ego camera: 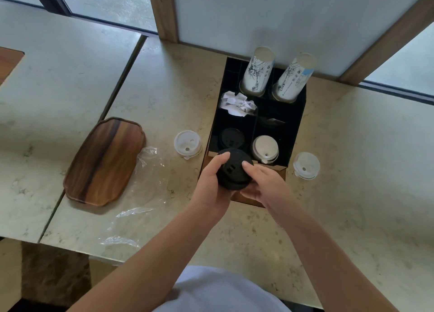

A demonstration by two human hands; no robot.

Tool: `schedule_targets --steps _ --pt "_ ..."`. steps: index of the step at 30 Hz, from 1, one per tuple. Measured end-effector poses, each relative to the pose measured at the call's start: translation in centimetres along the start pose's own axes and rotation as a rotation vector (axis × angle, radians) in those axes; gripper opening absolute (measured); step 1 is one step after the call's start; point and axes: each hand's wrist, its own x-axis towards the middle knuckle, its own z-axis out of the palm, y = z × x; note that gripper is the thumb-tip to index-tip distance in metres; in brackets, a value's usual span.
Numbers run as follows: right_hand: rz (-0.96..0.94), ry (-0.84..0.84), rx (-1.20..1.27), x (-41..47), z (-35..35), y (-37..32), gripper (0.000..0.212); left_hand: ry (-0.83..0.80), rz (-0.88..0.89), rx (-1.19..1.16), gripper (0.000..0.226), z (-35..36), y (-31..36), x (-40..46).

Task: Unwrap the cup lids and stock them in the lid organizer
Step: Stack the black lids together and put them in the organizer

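Note:
Both hands hold a stack of black cup lids (231,174) just in front of the black lid organizer (294,124). My left hand (210,182) grips the stack's left side and my right hand (263,182) its right side. Inside the organizer, the front left compartment holds black lids (231,136) and the front right one holds white lids (265,148). A stack of white lids (187,144) stands on the counter left of the organizer, and another white stack (306,165) to its right. Clear plastic wrap (141,194) lies on the counter at the left.
Two stacks of printed paper cups (258,71) (293,77) stand upside down in the organizer's back compartments. Crumpled white paper (238,104) sits in a middle left compartment. A wooden tray (104,161) lies left of the wrap. A wall panel rises behind the organizer.

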Motion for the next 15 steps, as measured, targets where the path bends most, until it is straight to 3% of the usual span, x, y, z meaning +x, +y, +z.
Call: schedule_targets --steps 2,5,9,11,15 --pt "0.028 0.043 0.083 1.4 -0.6 -0.5 0.018 0.006 -0.005 0.041 0.041 -0.4 0.7 1.4" --pt "0.043 0.104 0.174 3.6 -1.5 -1.1 0.024 0.125 0.026 0.077 0.040 -1.2 1.3 3.5" --pt "0.024 0.172 0.115 6.2 -2.0 -1.4 0.024 0.205 0.047 0.226 0.040 -1.5 1.7 5.4" --pt "-0.022 0.212 -0.043 7.5 -2.2 -1.5 0.020 0.227 0.055 0.381 0.039 -1.5 1.6 6.2" --pt "-0.304 0.319 -0.682 10.4 -2.3 -2.4 0.037 0.328 0.124 0.534 0.046 -0.9 1.1 8.1"
